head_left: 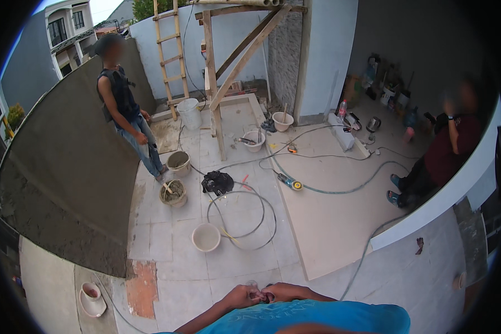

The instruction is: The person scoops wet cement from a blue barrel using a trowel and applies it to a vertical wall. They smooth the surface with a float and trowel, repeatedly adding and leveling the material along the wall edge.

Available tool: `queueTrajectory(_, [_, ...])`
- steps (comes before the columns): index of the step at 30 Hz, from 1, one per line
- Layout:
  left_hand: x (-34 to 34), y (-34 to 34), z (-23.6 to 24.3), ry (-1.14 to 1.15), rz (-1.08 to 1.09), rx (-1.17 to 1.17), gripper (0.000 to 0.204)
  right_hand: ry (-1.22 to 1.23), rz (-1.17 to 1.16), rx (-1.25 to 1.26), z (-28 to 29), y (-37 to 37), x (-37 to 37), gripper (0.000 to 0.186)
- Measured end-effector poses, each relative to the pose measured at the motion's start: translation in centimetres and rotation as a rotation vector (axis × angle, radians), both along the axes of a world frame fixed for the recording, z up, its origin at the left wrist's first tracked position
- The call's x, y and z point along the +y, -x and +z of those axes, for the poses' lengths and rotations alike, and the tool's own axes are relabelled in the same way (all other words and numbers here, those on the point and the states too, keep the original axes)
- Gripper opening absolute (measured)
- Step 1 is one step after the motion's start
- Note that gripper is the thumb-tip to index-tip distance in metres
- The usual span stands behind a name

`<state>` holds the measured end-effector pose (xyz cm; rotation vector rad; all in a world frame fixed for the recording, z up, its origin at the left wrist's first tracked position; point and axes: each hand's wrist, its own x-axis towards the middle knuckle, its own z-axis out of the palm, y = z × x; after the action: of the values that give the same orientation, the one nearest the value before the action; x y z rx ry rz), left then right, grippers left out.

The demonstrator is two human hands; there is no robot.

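In front of my blue shirt, my left hand (244, 295) and my right hand (282, 291) meet with the fingers curled in. Whatever they hold between them is too small and too hidden to make out. Beyond them on the tiles, a pale round basin (206, 237) is the nearest vessel. Loops of grey hose (275, 222) lie beside it, and a black plastic bag (217, 182) is crumpled a little farther off. To the left of the bag, a bucket (173, 193) contains wet grey mortar and a tool with a pale handle.
One person (125, 106) stands by the grey plastered wall (72, 161); another (456, 133) is at the right. An angle grinder (289, 181) and cables lie across the raised floor slab (323, 222). Behind stand a bamboo ladder (171, 58), wooden scaffolding (211, 72) and a white bucket (190, 114).
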<state>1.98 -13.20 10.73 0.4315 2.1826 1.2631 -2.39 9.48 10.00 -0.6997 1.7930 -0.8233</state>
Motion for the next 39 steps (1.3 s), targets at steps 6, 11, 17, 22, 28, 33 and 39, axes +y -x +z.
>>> queueTrajectory(6, [-2.9,-7.3,4.7,0.084,0.318,-0.447,0.022,0.082,0.201,0.100,3.6,3.6,3.4,0.019])
queueTrajectory(11, [-2.2,-20.8,-2.8,0.123,0.453,-0.406,0.028,0.031,0.408,0.085,0.9,4.4,4.9,0.017])
queueTrajectory(17, [4.0,-25.6,1.5,0.176,0.611,-0.440,0.030,-0.106,0.466,-0.007,1.4,5.9,8.6,0.014])
queueTrajectory(22, [7.7,-26.4,7.3,0.348,0.757,-0.620,0.030,-0.191,0.688,0.108,2.3,6.8,8.3,0.012])
queueTrajectory(28, [10.7,-25.4,12.7,0.483,0.808,-0.978,0.030,-0.283,0.806,0.132,3.2,6.0,5.7,0.018])
queueTrajectory(33, [12.9,-33.5,8.3,0.494,1.047,-0.621,0.032,-0.353,0.872,0.030,1.2,4.1,1.2,0.020])
queueTrajectory(39, [8.5,-39.7,6.0,0.356,1.146,-0.498,0.028,-0.151,0.959,0.005,2.7,0.3,-9.1,0.014])
